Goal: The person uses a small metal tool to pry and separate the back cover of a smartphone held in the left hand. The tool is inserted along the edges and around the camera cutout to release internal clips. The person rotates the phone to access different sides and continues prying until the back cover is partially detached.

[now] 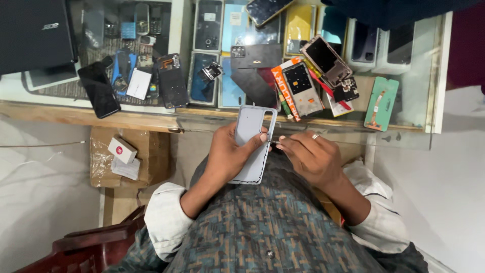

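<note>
**Working a Thin Tool Along a Phone's Back Cover**

Gripping a pale grey phone back cover (251, 139), the left hand (233, 154) was wrapped around its left edge, with the thumb pressed on the right rim. The cover was held upright above the person's lap, just in front of the table (126, 120), its inner face turned toward the camera and its camera cutout at the top left corner.

The right hand (307, 154) was closed in a pinch, thumb and forefinger clamped on a thin metal tool (273, 142) whose tip met the cover's right edge beside the left thumb. A silver ring (315, 136) sat on one finger of that hand. Both arms wore white sleeves under a patterned blue-green vest.

Beyond the hands, the glass-topped table was crowded with phone parts. A black phone (98, 89) lay at the left, near a dark opened phone body (173, 81). An orange box (284, 91) leaned beside a stripped phone frame (301, 87), and another frame with a dark screen (326, 59) lay tilted above it. A green flat part (382, 103) rested at the right end. Under the table's left side stood a cardboard box (146, 151) carrying a small white box (122, 149).
</note>
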